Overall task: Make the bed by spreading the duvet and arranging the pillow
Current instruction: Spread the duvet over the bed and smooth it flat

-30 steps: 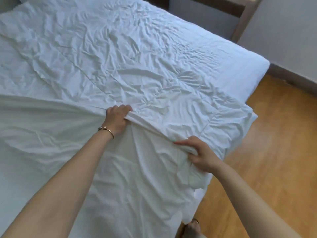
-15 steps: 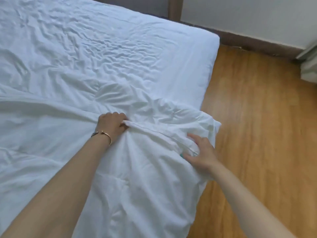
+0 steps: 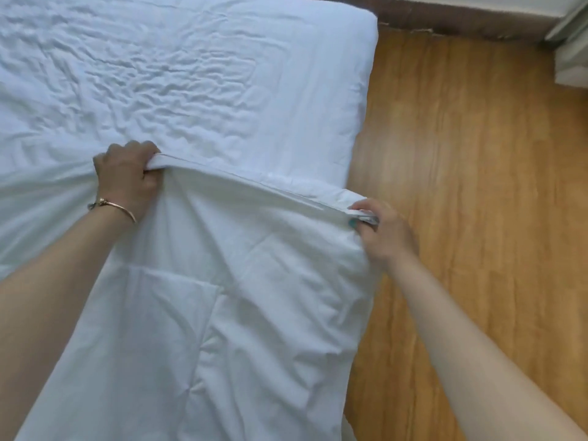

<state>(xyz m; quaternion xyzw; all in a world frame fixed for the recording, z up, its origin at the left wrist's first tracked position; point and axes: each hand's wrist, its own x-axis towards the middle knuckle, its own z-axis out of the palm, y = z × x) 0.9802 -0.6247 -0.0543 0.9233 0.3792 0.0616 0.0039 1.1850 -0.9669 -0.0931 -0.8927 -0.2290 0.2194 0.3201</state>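
Two hands are in view, both holding the one white duvet (image 3: 222,297) by its folded edge. The left hand (image 3: 127,179), left of centre in the frame, has its fingers curled over the edge and its thumb tucked beneath, so the cloth is bunched in a full grip; one thin gold bracelet (image 3: 113,206) circles that wrist. The right hand (image 3: 381,230), right of centre, pinches the far end of the same edge between thumb and fingers at the corner, where the cloth juts just past the side of the bed; one nail with teal polish shows there. Between the two hands the edge runs as a taut, slightly slanted band, higher at the left and lower at the right. Below that band the duvet fills the lower middle of the frame, creased in long folds, and it spreads on toward the left border. Two bare forearms enter from the lower corners. Above the band lies the one mattress sheet (image 3: 191,74), white and finely wrinkled, filling the upper left and centre. The wooden floor (image 3: 477,186) takes up the right side, with a dark skirting board (image 3: 445,20) along the top right and a pale object at the upper right corner, too cropped to identify.
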